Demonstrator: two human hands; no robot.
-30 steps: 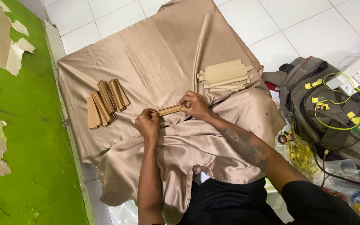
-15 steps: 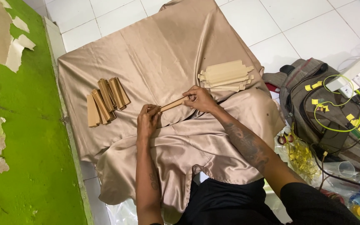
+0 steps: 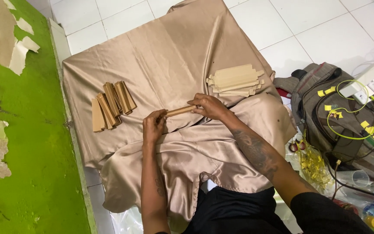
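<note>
I see both hands closed on one narrow tan cardboard strip, held level just above the middle of the satin cloth spread on the floor. My left hand pinches its near-left end with fingers curled around it; my right hand grips the other end from above.

I judge the strip light and fairly stiff along its length, yet easy to crease or crush if squeezed hard, so the ends are the place to hold it, with thumbs along the fold lines. The cloth beneath looks slick and loose, and anything set on it may slide.

Toward the cloth's left edge lies a cluster of folded brown pieces, some leaning on each other. Toward its right edge sits a stack of flat pale blanks. Off the cloth on the right, a grey backpack carries yellow-green cables; none of it crowds the hands.
</note>
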